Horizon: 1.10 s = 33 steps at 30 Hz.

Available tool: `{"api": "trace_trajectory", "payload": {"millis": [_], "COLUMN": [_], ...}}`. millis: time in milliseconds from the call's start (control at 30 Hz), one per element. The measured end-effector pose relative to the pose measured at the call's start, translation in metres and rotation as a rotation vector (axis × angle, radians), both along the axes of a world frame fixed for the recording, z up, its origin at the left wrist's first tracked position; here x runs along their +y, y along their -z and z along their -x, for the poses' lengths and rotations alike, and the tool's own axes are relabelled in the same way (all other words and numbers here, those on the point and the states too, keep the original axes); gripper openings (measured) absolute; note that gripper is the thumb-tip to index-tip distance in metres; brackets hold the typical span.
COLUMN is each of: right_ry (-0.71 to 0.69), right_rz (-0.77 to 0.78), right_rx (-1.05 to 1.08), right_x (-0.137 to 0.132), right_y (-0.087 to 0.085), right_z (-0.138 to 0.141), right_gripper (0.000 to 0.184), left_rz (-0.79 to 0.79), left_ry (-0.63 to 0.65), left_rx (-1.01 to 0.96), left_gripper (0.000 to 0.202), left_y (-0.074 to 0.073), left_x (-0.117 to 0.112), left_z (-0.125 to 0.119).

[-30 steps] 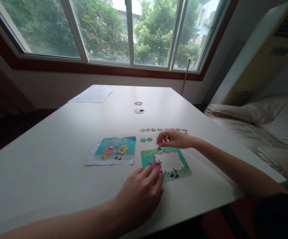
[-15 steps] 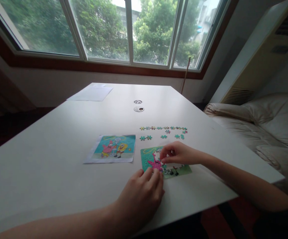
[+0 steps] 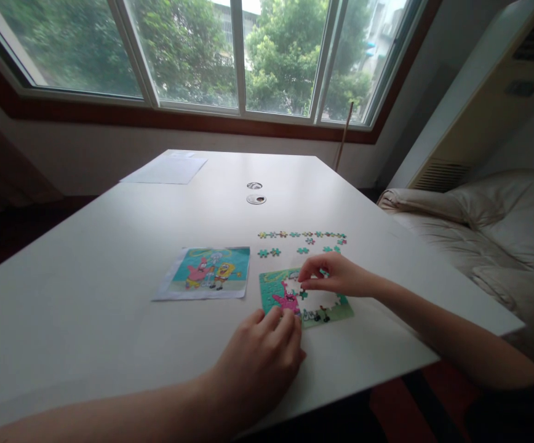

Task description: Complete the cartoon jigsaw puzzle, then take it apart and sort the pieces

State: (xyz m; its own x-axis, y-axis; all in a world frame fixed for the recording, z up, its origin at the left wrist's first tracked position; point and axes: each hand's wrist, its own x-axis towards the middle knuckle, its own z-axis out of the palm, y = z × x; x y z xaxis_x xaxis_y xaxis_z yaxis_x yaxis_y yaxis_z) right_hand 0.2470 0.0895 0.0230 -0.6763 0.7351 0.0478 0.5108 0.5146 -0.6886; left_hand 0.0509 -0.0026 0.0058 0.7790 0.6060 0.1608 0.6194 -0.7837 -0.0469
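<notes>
A partly assembled jigsaw puzzle [image 3: 274,283] lies on the table, with a pink cartoon starfish on its left and a pale unfilled area right of centre. My left hand [image 3: 267,344] rests on its lower left edge, fingers curled together and pressing it; the fingertips are partly hidden. Over the upper middle of the puzzle, my right hand [image 3: 331,274] pinches thumb and forefinger at a small teal puzzle piece [image 3: 302,295] beside the starfish. Loose puzzle pieces [image 3: 283,234] lie in rows behind the puzzle. Left of it is a printed reference picture [image 3: 211,271] with the same cartoon characters.
The white table [image 3: 87,295] stretches toward a window. Two small round items [image 3: 256,199] lie farther back near the middle, and white paper sheets [image 3: 165,170] at the far left. A pale sofa [image 3: 451,215] stands to the right.
My right hand has lifted slightly and shifted away from me, showing more of the teal piece below its fingertips. My left hand stays on the puzzle edge. The view has tilted slightly.
</notes>
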Motion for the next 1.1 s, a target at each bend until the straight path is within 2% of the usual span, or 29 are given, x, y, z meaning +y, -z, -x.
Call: {"api": "trace_trajectory", "payload": {"millis": [100, 200, 333, 500, 667, 867, 1100], "right_ry": [0.06, 0.051, 0.008, 0.024, -0.003, -0.011, -0.14], "right_rz": [0.008, 0.014, -0.037, -0.092, -0.167, -0.249, -0.199], "right_rx": [0.002, -0.001, -0.029, -0.057, -0.051, -0.125, -0.143], "right_x": [0.003, 0.004, 0.003, 0.002, 0.001, -0.001, -0.002], "right_y": [-0.001, 0.002, 0.006, 0.009, 0.01, 0.001, 0.002], "right_z": [-0.004, -0.005, 0.0, 0.006, 0.007, -0.001, -0.003], "right_gripper": [0.018, 0.018, 0.016, 0.012, 0.011, 0.013, 0.023], "left_rz": [0.055, 0.069, 0.038, 0.024, 0.036, 0.029, 0.039], "left_ry": [-0.005, -0.014, -0.058, -0.061, -0.06, -0.053, -0.06], "left_rx": [-0.002, -0.001, -0.002, 0.017, 0.025, 0.024, 0.032], "left_gripper": [0.024, 0.022, 0.033, 0.045, 0.047, 0.044, 0.044], "left_y": [-0.007, -0.011, -0.006, 0.003, 0.004, 0.003, 0.003], "left_x": [0.005, 0.009, 0.011, 0.008, 0.005, 0.003, 0.003], "left_z": [0.001, 0.002, 0.004, 0.004, 0.003, 0.002, 0.002]}}
